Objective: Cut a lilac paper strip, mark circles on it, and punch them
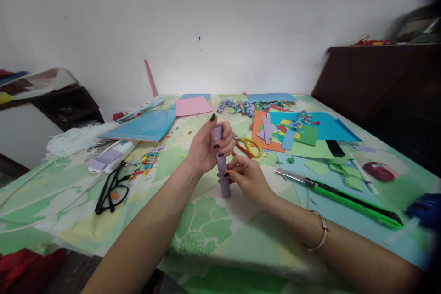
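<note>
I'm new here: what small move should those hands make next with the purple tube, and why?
Perhaps slide the right hand's grip slightly down the purple tube, pressing gently: the left hand's grip already wraps the upper part, while the lower end shows uncovered below the right fingertips.

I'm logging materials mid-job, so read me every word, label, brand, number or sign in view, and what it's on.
No text can be read anywhere in this view.
Lilac paper tube: no lettering shows.
Green cutter: any marking is too blurred to read.
Dark red object: a pale mark, too small to make out.
</note>
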{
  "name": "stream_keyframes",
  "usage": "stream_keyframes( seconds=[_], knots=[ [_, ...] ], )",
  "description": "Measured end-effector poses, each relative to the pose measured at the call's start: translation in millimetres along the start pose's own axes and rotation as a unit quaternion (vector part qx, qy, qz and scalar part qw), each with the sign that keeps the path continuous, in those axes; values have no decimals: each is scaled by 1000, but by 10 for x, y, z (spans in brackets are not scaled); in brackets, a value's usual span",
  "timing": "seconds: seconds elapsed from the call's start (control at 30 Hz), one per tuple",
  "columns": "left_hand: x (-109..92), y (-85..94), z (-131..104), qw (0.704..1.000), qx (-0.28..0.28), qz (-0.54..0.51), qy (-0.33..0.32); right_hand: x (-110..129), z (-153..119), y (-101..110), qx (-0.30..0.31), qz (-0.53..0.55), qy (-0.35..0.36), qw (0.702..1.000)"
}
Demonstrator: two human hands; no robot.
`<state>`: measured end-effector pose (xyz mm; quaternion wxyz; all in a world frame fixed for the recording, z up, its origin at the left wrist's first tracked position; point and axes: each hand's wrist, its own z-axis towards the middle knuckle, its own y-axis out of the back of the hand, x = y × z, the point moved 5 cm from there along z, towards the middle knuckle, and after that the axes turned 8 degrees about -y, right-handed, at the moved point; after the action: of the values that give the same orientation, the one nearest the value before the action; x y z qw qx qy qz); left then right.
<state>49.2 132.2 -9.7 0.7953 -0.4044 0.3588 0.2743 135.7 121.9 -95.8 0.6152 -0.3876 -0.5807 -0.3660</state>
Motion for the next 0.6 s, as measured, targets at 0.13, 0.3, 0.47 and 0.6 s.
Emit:
stream_keyframes(
  seconds=[0.13,0.3,0.47,0.6],
  knots=[
    [22,3,-1,997,-20,44,-54,15,-7,-4,5,10,-6,1000],
    [24,19,-1,990,-45,88,-105,26,-37,-8,-4,2,1,1000],
    [-1,54,-9,978,-79,115,-157,32,-29,-6,-9,11,-10,1000],
    [8,63,-1,978,-72,107,-162,31,-21,0,-8,12,-12,1000]
  ],
)
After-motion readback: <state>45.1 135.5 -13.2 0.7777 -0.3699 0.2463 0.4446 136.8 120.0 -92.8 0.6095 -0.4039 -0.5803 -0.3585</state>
